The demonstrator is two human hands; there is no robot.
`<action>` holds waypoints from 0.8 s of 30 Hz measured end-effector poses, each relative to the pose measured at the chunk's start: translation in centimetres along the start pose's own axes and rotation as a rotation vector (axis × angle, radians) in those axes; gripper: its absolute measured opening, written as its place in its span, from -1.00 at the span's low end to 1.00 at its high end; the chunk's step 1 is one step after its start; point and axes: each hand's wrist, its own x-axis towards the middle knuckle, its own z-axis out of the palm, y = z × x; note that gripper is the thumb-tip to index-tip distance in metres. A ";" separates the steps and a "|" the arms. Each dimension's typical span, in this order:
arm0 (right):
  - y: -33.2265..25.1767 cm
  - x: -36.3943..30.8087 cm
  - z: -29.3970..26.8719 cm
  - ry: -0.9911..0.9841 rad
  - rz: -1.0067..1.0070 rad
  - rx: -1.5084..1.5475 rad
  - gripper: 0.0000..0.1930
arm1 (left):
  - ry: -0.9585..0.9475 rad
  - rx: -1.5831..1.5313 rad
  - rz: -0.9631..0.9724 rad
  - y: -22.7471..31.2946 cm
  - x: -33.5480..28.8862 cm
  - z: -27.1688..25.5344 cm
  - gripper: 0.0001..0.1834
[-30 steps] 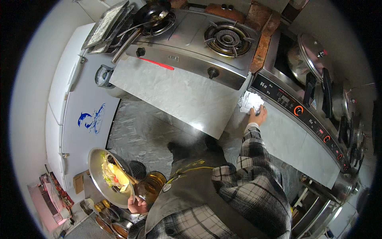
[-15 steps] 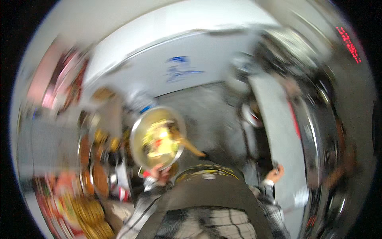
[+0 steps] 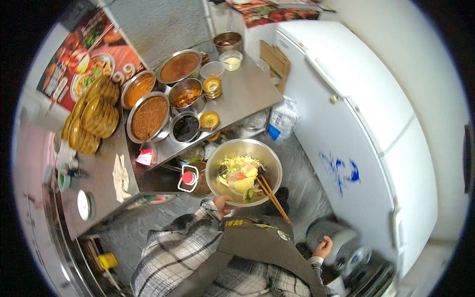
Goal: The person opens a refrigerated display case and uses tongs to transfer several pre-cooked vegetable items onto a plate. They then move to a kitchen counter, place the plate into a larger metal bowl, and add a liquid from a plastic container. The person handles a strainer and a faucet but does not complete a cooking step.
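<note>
My left hand (image 3: 222, 205) is closed on the near rim of a wide steel mixing bowl (image 3: 271, 154), holding it in front of my apron. Inside lie shredded pale-green vegetables (image 3: 237, 166), yellow slices (image 3: 244, 185) and a bit of something orange-red. A pair of wooden chopsticks (image 3: 273, 198) leans out over the bowl's right side. My right hand (image 3: 323, 247) hangs apart from the bowl at the lower right, its fingers loosely bent and slightly spread, with nothing visible in it.
A steel counter (image 3: 247, 94) to the left carries several pots of reddish-brown sauce (image 3: 148, 118), a dark sauce pot (image 3: 186, 127) and stacked yellow bowls (image 3: 99, 116). A white chest freezer (image 3: 331, 123) runs along the right. Below the counter stands a red-capped jug (image 3: 188, 179).
My view has turned left, bringing the sauce counter in front and the freezer to the right. The bowl has stayed in my left hand, and my right hand has left the right-hand worktop's edge.
</note>
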 end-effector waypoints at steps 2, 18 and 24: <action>-0.5 9.8 3.5 -0.147 -0.130 -0.040 -0.80 | -0.041 -0.069 0.044 1.3 3.3 4.1 -0.62; -31.8 44.8 52.7 -1.240 -0.450 0.134 -0.79 | 0.227 -0.268 0.260 17.9 23.3 15.8 -0.62; -36.4 39.6 70.5 -1.508 -0.539 0.178 -0.67 | 0.364 -0.336 0.345 21.3 29.0 15.8 -0.81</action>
